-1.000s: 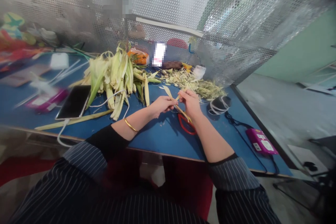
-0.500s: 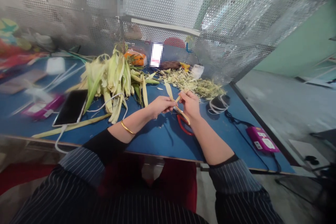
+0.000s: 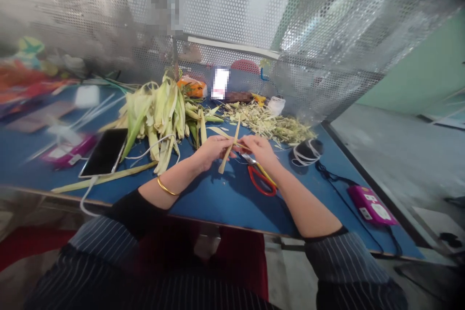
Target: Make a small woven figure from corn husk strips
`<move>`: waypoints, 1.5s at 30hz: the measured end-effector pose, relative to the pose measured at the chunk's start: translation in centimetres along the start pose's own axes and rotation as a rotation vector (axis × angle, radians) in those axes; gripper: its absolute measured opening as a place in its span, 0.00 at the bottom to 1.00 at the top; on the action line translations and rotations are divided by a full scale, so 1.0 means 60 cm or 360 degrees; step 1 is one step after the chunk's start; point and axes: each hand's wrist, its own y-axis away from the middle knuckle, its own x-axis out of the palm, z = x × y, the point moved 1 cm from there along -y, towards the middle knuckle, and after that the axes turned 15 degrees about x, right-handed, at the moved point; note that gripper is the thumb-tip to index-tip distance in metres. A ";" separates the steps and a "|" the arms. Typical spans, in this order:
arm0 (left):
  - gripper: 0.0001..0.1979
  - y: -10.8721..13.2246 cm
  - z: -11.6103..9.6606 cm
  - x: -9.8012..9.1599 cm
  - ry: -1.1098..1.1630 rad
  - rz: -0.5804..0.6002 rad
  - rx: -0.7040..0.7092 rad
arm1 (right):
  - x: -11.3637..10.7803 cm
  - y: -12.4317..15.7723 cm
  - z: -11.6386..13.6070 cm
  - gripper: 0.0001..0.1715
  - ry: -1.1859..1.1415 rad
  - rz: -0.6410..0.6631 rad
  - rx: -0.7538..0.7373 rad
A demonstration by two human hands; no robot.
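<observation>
Pale corn husk strips cross each other between my hands, above the blue table. My left hand is closed, pinching the strips near their crossing. On the other side, my right hand is closed on the same strips, its fingertips close to those of the left. Scissors with red handles lie on the table just below my right hand, blades partly under its fingers. A large bundle of corn husks rests to the left of my hands. Behind them is a spread of shredded husk scraps.
At left a phone with a white cable lies near a purple box. A black spool with white cord and another purple box with a black cord sit at right. A perforated metal panel rises behind the table.
The husk strips have turned between my hands, one now pointing down toward me. My right hand has shifted, uncovering more of the scissors. The whole view has tilted slightly.
</observation>
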 end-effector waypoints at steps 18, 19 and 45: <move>0.10 -0.012 0.027 -0.003 0.0167 -0.0275 0.0122 | -0.010 0.046 -0.007 0.15 0.1020 -0.0935 -0.0999; 0.10 -0.011 0.026 -0.001 0.0176 -0.0257 0.0156 | -0.006 0.050 -0.006 0.13 0.1049 -0.0919 -0.1016; 0.17 0.002 0.032 0.030 0.0027 -0.0081 0.0101 | 0.008 0.011 -0.039 0.15 -0.1156 0.0162 0.0367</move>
